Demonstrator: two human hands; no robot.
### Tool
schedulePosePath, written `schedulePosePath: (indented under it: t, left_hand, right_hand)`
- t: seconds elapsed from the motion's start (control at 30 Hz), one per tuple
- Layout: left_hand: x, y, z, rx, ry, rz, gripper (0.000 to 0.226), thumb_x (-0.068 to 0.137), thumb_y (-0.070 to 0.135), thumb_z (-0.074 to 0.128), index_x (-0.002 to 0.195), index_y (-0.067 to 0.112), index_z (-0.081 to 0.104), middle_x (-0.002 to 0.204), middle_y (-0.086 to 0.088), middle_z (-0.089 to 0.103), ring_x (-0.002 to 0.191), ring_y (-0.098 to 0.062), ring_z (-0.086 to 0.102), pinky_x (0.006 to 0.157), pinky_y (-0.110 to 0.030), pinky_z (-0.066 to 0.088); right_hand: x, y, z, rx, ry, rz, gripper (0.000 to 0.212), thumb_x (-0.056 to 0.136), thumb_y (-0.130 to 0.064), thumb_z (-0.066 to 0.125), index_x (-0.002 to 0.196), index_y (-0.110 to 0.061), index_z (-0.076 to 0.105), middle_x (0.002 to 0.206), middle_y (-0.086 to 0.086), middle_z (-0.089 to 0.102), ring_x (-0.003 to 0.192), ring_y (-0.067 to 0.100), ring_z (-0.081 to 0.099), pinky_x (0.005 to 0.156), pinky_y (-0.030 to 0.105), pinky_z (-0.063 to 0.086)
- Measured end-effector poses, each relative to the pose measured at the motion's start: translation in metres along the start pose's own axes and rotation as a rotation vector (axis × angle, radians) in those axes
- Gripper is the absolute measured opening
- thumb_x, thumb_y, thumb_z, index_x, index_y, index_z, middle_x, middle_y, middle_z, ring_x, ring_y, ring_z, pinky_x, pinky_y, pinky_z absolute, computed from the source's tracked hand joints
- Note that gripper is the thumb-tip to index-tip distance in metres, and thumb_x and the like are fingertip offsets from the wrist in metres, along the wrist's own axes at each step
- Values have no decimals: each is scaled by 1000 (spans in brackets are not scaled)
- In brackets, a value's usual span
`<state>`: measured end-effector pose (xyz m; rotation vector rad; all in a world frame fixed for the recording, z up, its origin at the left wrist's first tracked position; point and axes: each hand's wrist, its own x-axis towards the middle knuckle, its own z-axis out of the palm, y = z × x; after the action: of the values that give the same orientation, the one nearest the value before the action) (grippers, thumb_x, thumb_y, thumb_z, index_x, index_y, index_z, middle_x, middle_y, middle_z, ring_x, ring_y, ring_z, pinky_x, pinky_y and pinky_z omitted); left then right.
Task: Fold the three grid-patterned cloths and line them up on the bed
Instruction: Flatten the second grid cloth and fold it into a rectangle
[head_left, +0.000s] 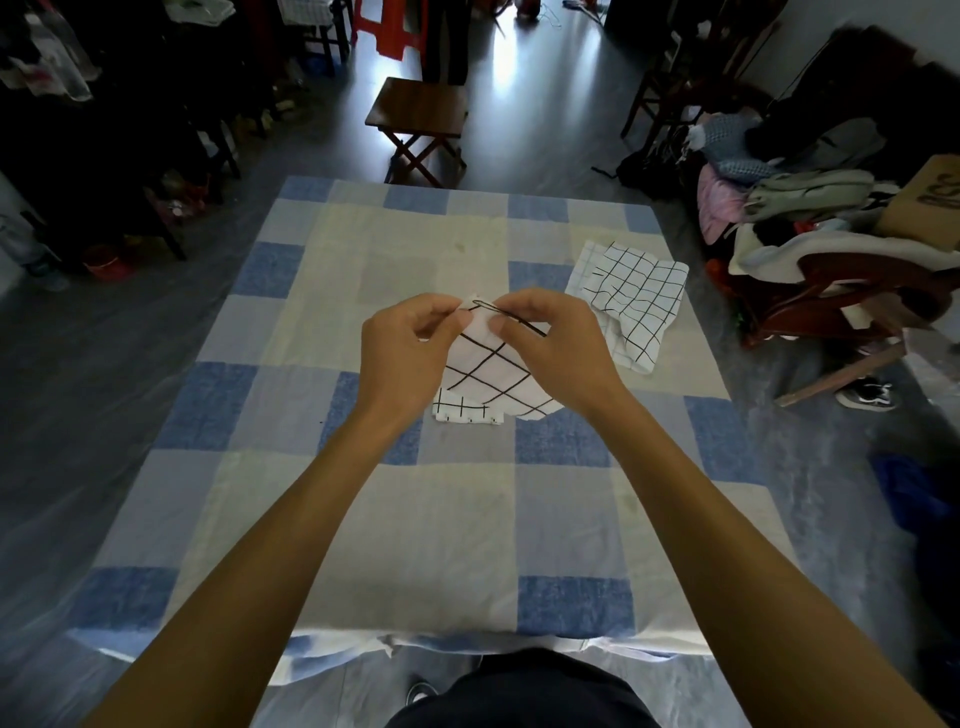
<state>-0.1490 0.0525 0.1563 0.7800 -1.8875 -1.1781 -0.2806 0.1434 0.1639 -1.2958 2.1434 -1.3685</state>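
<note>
While both hands pinch its top corner, the grid cloth (491, 371) hangs between them, above the middle of the bed (291, 322). The left hand (402, 345) has its fingertips closed on the cloth's top edge. The right hand (545, 338) grips the same corner just beside it, thumb pressed on the white cloth with black lines. The cloth's lower end reaches down to a folded grid cloth (465, 413) that lies flat on the bed. Another grid cloth (631, 293) lies crumpled and unfolded on the bed, off to the right. A checked sheet of blue, grey and cream squares covers the bed. A small wooden stool (418, 111) stands on the floor past the far end.
</note>
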Motion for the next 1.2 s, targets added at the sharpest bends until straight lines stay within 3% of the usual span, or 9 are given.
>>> schedulePosePath:
  t: [0.13,0.4,0.63,0.77,0.9,1.07,1.2]
  left_hand:
    - [2,4,1,19,-19,29,12,87,16,66,98,15,71,88,7,70,82,-2,65,78,-16,51]
    - [2,11,5,56,-48,116,14,86,21,66,99,17,72,86,12,68,82,-1,64,74,-10,48]
    - [3,9,3,68,-31,145,17,86,20,67,101,15,71,90,9,69,84,-1,64,75,-13,49]
    - [2,1,-2,90,-29,116,18,87,23,66,102,15,71,94,7,70,88,0,63,79,-13,50]
    - [4,-4,-6,88,-14,108,17,85,19,67,100,12,72,94,4,71,86,2,62,77,-9,47]
    - [8,-3,-6,103,-5,139,17,85,14,67,102,12,71,96,6,69,88,-1,62,78,-9,47]
    - [8,-1,-5,105,-8,150,19,85,15,67,104,11,71,98,4,69,89,-3,62,80,-10,48]
  right_hand:
    - [0,-2,-1,55,-6,4,13,87,-30,66,98,-24,71,93,-14,71,93,1,63,89,26,50]
    - [1,-9,-1,76,32,-60,11,90,-25,64,98,-23,71,93,-16,70,93,-2,63,86,12,46]
    - [2,-11,-5,217,77,20,13,89,-14,64,94,-25,71,92,-14,71,92,4,66,92,28,52]
    - [1,-11,-9,237,105,81,13,91,-14,62,98,-19,72,89,-14,70,87,2,67,84,23,54]
    - [1,-8,-10,280,124,131,14,91,-14,62,100,-16,72,92,-6,73,87,7,69,84,29,56]
    - [0,-9,-11,310,132,156,17,89,-16,64,104,-11,72,94,-3,73,87,8,69,81,26,56]
    - [1,-11,-13,325,146,160,14,89,-19,66,101,-15,71,93,-4,73,87,9,69,80,27,57]
